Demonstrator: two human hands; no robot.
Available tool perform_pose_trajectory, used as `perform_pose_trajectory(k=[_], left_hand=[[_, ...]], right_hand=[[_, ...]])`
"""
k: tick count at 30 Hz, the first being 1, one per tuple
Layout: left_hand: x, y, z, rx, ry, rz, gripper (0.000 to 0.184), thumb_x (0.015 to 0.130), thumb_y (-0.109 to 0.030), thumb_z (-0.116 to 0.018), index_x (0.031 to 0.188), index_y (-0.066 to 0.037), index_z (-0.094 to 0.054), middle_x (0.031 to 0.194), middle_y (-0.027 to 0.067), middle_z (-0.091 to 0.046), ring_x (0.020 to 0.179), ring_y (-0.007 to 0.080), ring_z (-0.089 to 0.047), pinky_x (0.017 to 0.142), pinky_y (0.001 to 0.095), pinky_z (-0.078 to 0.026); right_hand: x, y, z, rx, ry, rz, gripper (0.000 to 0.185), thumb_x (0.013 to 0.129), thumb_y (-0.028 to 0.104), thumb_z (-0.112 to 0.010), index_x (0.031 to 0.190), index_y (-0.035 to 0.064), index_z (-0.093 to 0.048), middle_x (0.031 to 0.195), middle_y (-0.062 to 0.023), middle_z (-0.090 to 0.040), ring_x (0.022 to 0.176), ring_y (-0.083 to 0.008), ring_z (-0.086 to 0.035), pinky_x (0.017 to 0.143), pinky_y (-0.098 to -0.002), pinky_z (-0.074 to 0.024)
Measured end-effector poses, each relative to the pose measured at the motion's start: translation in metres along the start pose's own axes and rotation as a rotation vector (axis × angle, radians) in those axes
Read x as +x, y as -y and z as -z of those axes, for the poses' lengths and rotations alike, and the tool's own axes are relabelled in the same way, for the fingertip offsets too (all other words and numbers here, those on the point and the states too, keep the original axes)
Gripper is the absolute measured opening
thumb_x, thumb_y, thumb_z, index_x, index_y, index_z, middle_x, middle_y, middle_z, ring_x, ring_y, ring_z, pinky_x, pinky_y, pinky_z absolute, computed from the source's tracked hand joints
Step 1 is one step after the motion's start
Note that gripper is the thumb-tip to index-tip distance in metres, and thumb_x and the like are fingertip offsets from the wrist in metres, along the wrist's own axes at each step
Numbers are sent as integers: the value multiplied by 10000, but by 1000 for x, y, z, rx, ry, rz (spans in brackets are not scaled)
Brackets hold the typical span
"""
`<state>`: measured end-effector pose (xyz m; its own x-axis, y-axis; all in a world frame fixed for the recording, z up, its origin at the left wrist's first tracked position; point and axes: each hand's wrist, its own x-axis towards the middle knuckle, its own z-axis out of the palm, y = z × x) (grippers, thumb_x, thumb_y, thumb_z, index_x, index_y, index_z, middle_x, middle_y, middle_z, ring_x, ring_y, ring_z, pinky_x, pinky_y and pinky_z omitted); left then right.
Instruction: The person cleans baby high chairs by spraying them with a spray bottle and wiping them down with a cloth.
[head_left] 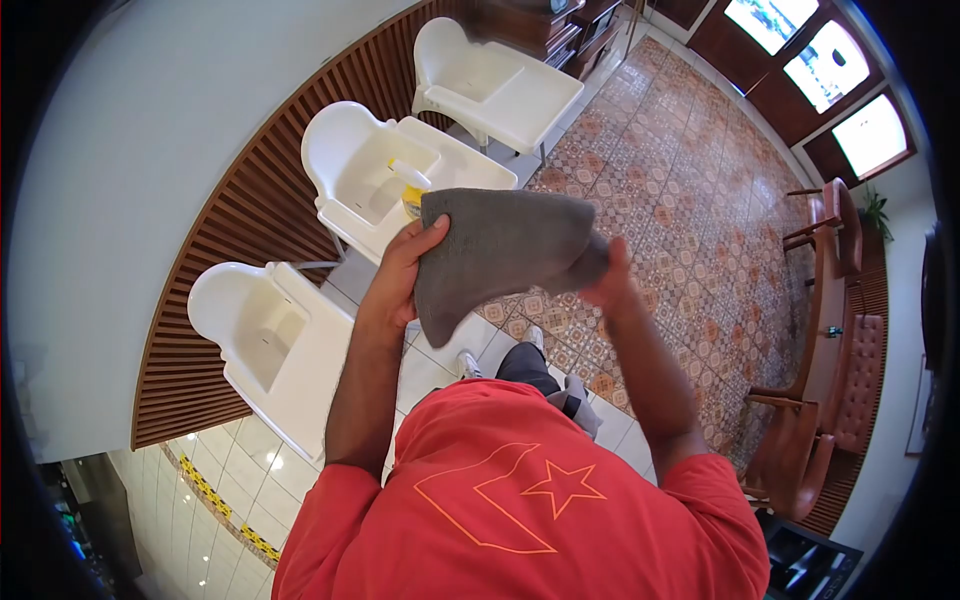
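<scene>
A dark grey cloth (505, 240) is stretched in the air between my two hands, in front of my chest. Its left edge is gripped by my left hand (408, 262), thumb on top and the other fingers behind it. My right hand (610, 278) is closed on the cloth's bunched right end and looks slightly blurred. Just beyond my left hand, a bottle with yellow on it and a white top (411, 185) stands at the middle white high chair (350, 150), partly hidden by the cloth.
Another white high chair (290, 340) stands at the near left and a third (500, 85) farther back, along a slatted wooden wall panel (215, 260). Patterned tiles (680, 200) cover the floor ahead. A wooden table (815, 340) with chairs and a padded bench lines the right side.
</scene>
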<state>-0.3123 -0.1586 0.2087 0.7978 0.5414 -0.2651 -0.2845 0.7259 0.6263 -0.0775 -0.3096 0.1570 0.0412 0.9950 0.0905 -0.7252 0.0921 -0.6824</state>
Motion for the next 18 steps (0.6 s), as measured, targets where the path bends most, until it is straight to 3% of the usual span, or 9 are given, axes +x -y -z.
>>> perform_pose_trajectory(k=[2, 5, 7, 8, 10, 11, 14, 16, 18], left_hand=[[10, 14, 20, -66, -22, 108, 382, 960, -247, -609, 1216, 34, -562, 1057, 130, -696, 881, 200, -702, 789, 322, -578], [11, 23, 40, -219, -78, 252, 402, 969, -266, -593, 1244, 24, -543, 1108, 145, -679, 930, 225, -694, 835, 354, -570], [4, 31, 45, -303, -103, 302, 412, 971, -267, -592, 1264, 17, -533, 1155, 152, -662, 986, 234, -681, 880, 370, -557], [0, 38, 44, -322, -48, 274, 456, 960, -263, -604, 1311, 7, -498, 1230, 157, -618, 1081, 245, -634, 934, 381, -525], [-3, 54, 45, -335, 11, 251, 508, 949, -260, -617, 1358, -2, -463, 1305, 163, -574, 1177, 255, -587, 988, 392, -494], [-4, 62, 44, -179, 11, 225, 524, 938, -226, -631, 1378, -13, -442, 1332, 158, -550, 1218, 255, -550, 1016, 396, -470], [-7, 61, 41, 111, -80, 174, 622, 837, -80, -730, 1383, -27, -438, 1317, 121, -558, 1226, 235, -537, 1028, 385, -453], [-22, 33, 14, 520, 27, -162, 720, 759, -4, -783, 1387, -53, -435, 1295, 91, -577, 1198, 195, -550, 1011, 368, -460], [-43, -1, -18, 662, 64, -373, 565, 704, 26, -805, 1223, -19, -588, 1117, 93, -667, 1043, 192, -634, 922, 339, -509]], right_hand=[[-20, -47, 17, 104, -104, -63, 979, 784, 689, -655, 1442, 15, -390, 1531, -143, -335, 1386, -270, -376, 1111, -451, -378], [-27, -66, 4, 245, -8, -34, 884, 824, 583, -685, 1423, -4, -401, 1462, -167, -435, 1317, -272, -468, 1081, -457, -413], [-35, -55, -3, -102, -197, -186, 757, 822, 346, -768, 1412, 19, -426, 1347, -174, -549, 1179, -253, -591, 1028, -451, -464], [-37, -57, -2, -103, -196, -180, 757, 822, 346, -768, 1412, 19, -426, 1347, -174, -549, 1179, -253, -591, 1028, -451, -464], [-43, -63, 2, 306, -463, -330, 638, 825, 193, -764, 1368, 17, -479, 1266, -141, -607, 1124, -237, -620, 1012, -432, -475], [-43, -62, 1, 307, -463, -326, 638, 825, 193, -764, 1368, 17, -479, 1266, -141, -607, 1124, -237, -620, 1012, -432, -475], [-42, -53, -9, 62, -349, -228, 620, 825, 122, -749, 1366, 4, -471, 1259, -136, -606, 1129, -229, -613, 1005, -417, -479], [-41, -24, -41, -539, -315, 63, 591, 834, 81, -732, 1362, 9, -477, 1249, -127, -611, 1112, -223, -618, 991, -396, -486], [-45, 7, -56, -690, -199, 189, 565, 830, 98, -744, 1336, 14, -507, 1243, -140, -610, 1118, -249, -617, 977, -415, -498]])
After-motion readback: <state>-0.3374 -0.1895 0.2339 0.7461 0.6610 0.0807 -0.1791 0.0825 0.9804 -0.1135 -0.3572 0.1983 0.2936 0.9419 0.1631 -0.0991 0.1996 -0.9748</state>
